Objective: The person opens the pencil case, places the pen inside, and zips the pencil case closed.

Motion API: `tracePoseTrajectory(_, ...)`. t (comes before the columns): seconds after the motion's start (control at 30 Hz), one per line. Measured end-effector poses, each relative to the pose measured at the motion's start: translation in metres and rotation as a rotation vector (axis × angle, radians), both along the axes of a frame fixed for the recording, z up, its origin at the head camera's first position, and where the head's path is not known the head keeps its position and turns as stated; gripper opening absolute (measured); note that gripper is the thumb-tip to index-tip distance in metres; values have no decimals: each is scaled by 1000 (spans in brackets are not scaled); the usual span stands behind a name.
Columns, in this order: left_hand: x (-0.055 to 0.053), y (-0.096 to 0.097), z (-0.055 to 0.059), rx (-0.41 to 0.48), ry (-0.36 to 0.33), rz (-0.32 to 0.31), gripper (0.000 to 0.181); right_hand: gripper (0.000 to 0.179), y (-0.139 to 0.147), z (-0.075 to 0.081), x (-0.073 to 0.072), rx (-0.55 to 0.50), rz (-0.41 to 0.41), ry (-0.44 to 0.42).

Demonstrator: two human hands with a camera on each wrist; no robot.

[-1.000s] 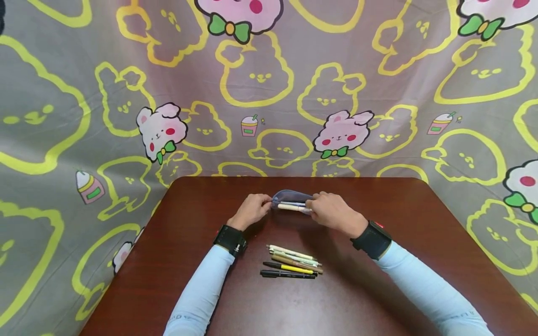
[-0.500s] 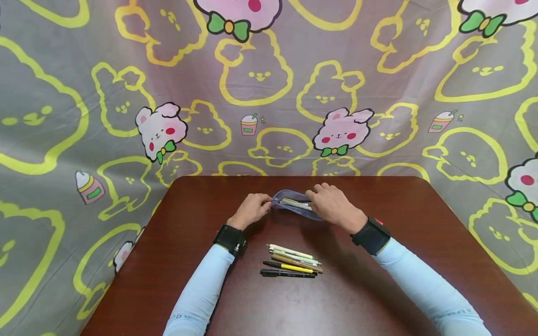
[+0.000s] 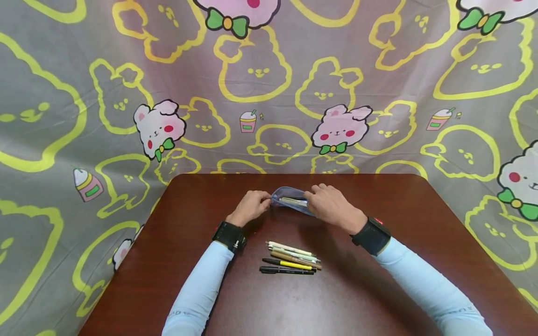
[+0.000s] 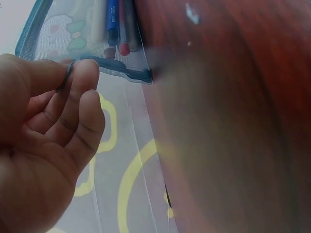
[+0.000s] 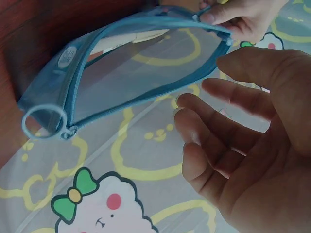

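A blue see-through mesh pencil pouch (image 3: 286,190) stands unzipped near the far side of the table. Its left end is pinched between the thumb and fingers of my left hand (image 3: 251,206). Inside lie several pens, among them a blue pen (image 4: 112,22) and a red-ended pen (image 4: 124,47) in the left wrist view, and a cream pen (image 5: 146,36) in the right wrist view. My right hand (image 3: 333,206) is beside the pouch's right part, covering that end in the head view. Its fingers are loosely bent and spread, with nothing between them. A pale ring (image 5: 44,108) hangs from the zip.
Nearer on the brown table (image 3: 201,196) several pens lie side by side: a cream pen (image 3: 290,248), a brown pen (image 3: 294,258), a yellow-and-black pen (image 3: 292,264) and a black pen (image 3: 286,270). A cartoon-printed cloth (image 3: 252,84) hangs behind the table.
My right hand has let go of a light-coloured pen, which now lies in the pouch. The fingers have opened beside it. My left hand keeps its pinch on the pouch's end.
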State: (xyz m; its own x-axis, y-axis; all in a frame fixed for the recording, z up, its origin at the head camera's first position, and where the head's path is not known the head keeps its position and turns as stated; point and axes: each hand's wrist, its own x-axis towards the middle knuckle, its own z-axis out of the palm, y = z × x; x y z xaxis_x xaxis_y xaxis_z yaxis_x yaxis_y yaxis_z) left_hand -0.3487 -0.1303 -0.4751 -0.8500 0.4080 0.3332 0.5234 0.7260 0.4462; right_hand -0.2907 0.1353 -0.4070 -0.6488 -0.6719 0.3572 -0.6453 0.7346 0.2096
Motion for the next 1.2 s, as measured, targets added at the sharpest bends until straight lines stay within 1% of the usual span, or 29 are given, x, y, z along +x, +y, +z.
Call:
tracePoseTrajectory(0.2, 0, 0, 2, -3, -14, -2, 16, 15, -6, -4, 8, 14, 52, -9)
tracePoseTrajectory(0.37, 1, 1, 2, -10, -26, 0, 16, 17, -8, -8, 15, 1, 57, -19)
tracePoseTrajectory(0.43, 1, 1, 2, -3, -27, 0, 16, 19, -8, -10, 17, -10, 66, -39)
tracePoseTrajectory(0.53, 1, 1, 2, 3, -26, 2, 15, 23, -10, -14, 19, -28, 99, -95)
tracePoseTrajectory(0.67, 1, 0, 0, 0, -32, 11, 15, 30, -12, -22, 23, -49, 158, -207)
tracePoseTrajectory(0.73, 1, 0, 0, -3, -33, 10, 15, 28, -14, -28, 25, -44, 192, -275)
tracePoseTrajectory(0.9, 1, 2, 1, -10, -32, -4, 17, 12, -19, -43, 29, -9, 272, -424)
tracePoseTrajectory(1.03, 2, 2, 2, -14, -32, -7, 17, 11, -22, -49, 33, -15, 293, -466)
tracePoseTrajectory(1.2, 2, 3, 3, 4, -40, 0, 16, 13, -25, -52, 34, 13, 269, -487)
